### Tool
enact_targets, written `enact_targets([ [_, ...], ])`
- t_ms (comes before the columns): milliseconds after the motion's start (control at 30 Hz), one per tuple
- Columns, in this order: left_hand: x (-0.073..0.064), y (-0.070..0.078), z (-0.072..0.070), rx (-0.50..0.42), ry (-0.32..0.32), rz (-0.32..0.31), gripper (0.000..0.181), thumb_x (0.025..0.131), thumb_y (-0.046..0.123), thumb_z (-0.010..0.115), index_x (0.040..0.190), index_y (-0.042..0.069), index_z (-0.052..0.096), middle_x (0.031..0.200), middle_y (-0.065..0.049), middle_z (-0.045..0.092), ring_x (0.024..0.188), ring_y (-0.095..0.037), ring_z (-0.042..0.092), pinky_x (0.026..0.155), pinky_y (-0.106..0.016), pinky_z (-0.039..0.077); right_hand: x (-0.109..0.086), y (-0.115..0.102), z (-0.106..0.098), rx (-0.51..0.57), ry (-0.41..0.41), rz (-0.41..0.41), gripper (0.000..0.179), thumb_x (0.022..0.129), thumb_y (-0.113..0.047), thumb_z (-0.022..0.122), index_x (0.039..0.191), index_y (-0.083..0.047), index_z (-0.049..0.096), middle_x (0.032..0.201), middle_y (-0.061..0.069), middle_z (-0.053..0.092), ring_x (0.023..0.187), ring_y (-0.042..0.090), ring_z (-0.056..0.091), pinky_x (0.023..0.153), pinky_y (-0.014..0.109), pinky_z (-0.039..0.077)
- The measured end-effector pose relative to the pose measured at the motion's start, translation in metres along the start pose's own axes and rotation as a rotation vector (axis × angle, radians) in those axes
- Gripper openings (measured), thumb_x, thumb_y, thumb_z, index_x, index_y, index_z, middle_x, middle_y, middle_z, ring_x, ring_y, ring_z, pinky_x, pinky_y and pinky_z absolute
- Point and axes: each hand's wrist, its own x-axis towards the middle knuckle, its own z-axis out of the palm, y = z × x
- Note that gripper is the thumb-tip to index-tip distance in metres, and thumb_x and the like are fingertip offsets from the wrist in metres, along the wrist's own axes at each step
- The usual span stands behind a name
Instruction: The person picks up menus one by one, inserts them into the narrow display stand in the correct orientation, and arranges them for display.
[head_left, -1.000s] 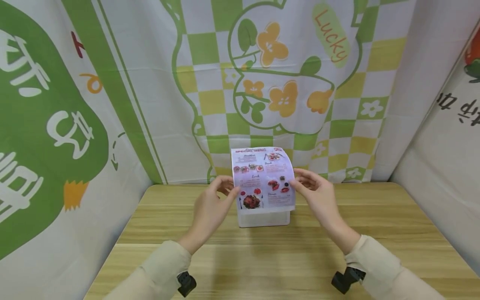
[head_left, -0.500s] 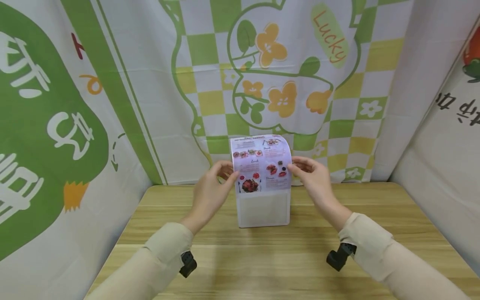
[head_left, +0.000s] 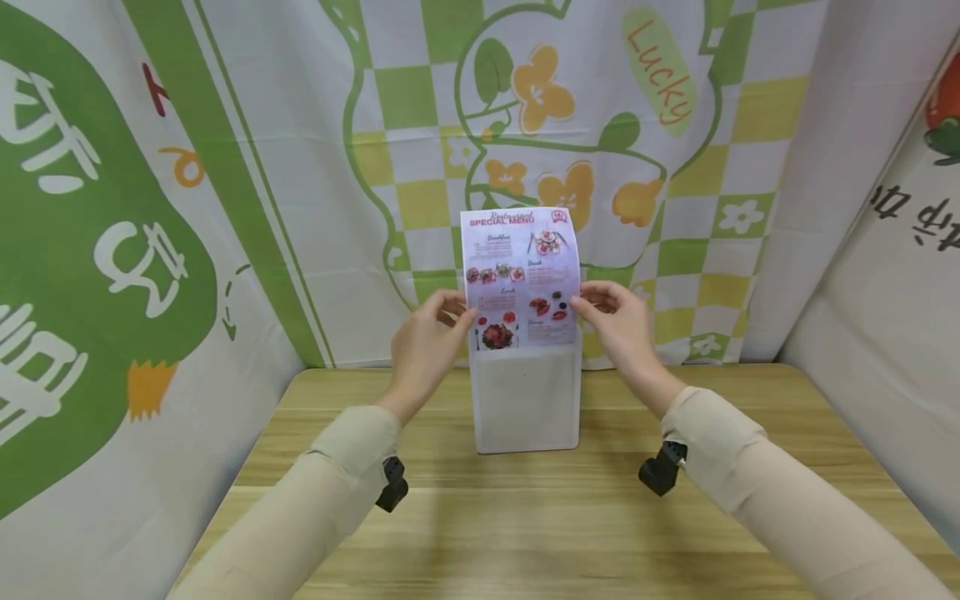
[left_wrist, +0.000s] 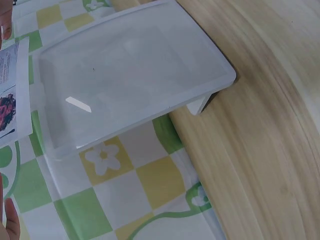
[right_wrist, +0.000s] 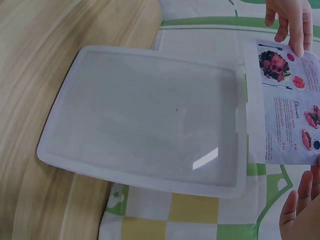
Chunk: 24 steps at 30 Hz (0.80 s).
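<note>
A printed restaurant menu sheet (head_left: 517, 279) stands upright and slightly curved in the head view. My left hand (head_left: 429, 346) pinches its left edge between thumb and fingers. On the opposite edge, my right hand (head_left: 624, 337) pinches the sheet the same way. Below it, a white-framed display stand (head_left: 527, 400) with a clear front leans back on the table. The sheet's lower edge is close to the stand's top edge; whether they touch, I cannot tell. Through the stand's clear panel (right_wrist: 145, 115), in the right wrist view, only a plain pale surface shows.
The wood-grain table (head_left: 600, 517) extends around the stand. Behind it hangs a green and yellow checked cloth (head_left: 408, 158), with further printed cloths at both sides. A support foot (left_wrist: 200, 104) juts from the stand's back in the left wrist view.
Both hands have raised the menu sheet from in front of the stand to above it. More of the stand's front is now uncovered, and the sheet's top has straightened up.
</note>
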Motion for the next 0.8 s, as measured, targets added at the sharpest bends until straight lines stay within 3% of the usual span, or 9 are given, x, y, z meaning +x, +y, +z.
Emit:
enact_targets([
  [633,0.036,-0.005,0.007,0.028,0.062,0.012,0.027,0.096,0.034,0.066,0.115,0.015,0.065,0.103,0.002,0.071,0.085,-0.015,0.064,0.067,-0.033,0.047,0.037,-0.012,0.014,-0.036,0.072,-0.110,0.026,0.093,-0.011,0.070,0.116,0.002,0.067,0.107,0.017,0.069,0.086,0.012,0.059,0.077,0.021,0.048],
  [800,0.040,-0.007,0.010,0.034,0.077,-0.003,0.028,0.096,0.034,0.066,0.114,0.014,0.066,0.103,0.001,0.072,0.086,-0.016,0.065,0.072,-0.035,0.047,0.044,-0.012,0.017,-0.045,0.081,-0.096,0.026,0.093,-0.011,0.070,0.115,0.002,0.066,0.107,0.016,0.068,0.086,0.011,0.058,0.077,0.021,0.048],
])
